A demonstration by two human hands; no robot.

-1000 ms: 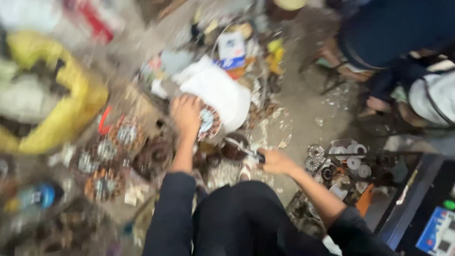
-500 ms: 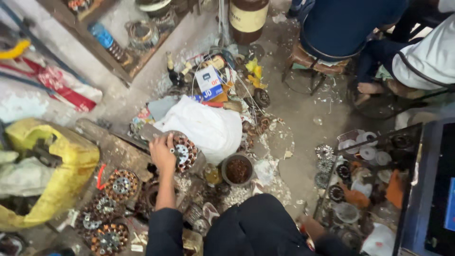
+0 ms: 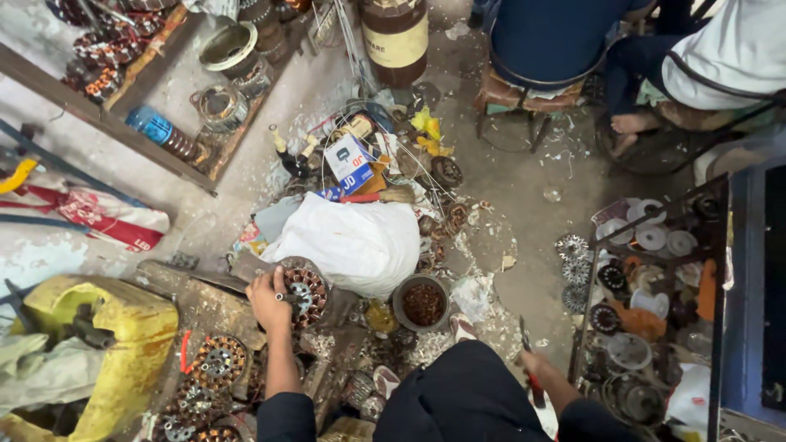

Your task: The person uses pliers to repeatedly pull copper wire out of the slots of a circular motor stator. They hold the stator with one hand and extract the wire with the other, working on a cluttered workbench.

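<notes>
My left hand [image 3: 270, 299] rests on a round motor stator with copper windings [image 3: 306, 291], gripping its left side where it stands on a wooden block [image 3: 209, 307]. My right hand [image 3: 530, 365] hangs low at my right side, closed around a thin red-handled tool [image 3: 532, 378] whose metal tip points up. My dark trouser leg [image 3: 471, 393] fills the lower middle. A white cloth bag [image 3: 354, 242] lies just beyond the stator.
More wound stators [image 3: 214, 360] lie at lower left beside a yellow sack [image 3: 123, 327]. A small tin of dark bits [image 3: 422, 301] sits on the floor. A rack of fan parts [image 3: 647, 303] stands at right. Two seated people [image 3: 565, 41] are at the top right. A brown jar [image 3: 396, 37] stands behind.
The view has swung upward and steadied. My left hand has stayed on the stator; my right hand has drawn back from the middle to my right side with the tool.
</notes>
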